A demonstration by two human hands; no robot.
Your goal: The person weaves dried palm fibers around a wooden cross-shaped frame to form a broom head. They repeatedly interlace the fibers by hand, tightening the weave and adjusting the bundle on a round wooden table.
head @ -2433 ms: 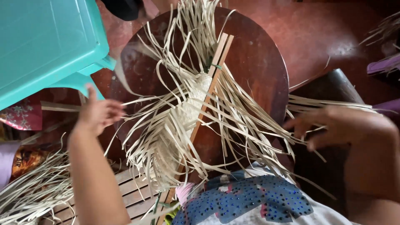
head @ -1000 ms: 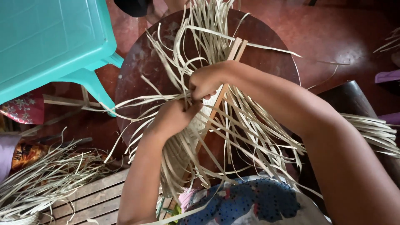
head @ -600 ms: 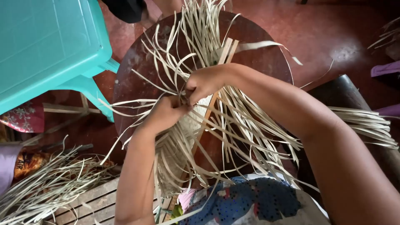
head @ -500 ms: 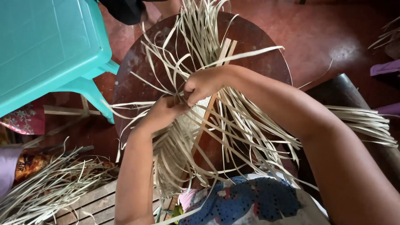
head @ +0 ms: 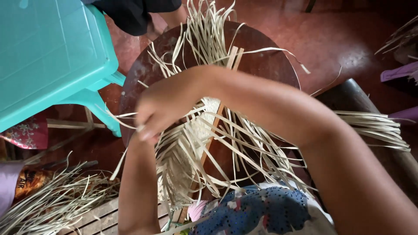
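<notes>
The right hand [head: 163, 106] pinches pale strips between closed fingers at the left edge of the woven mat [head: 204, 126], which lies on the round dark table [head: 270, 65]. The left hand is hidden behind the right, so its grip cannot be told. A turquoise stool [head: 48, 56] stands left of the table.

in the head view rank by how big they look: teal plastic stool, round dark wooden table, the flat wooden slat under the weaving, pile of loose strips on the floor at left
1. Round dark wooden table, partly hidden by the arms.
2. Teal plastic stool, cropped by the frame and nearer the camera, so these two are unsure.
3. Pile of loose pale strips.
4. Flat wooden slat, mostly covered.
</notes>
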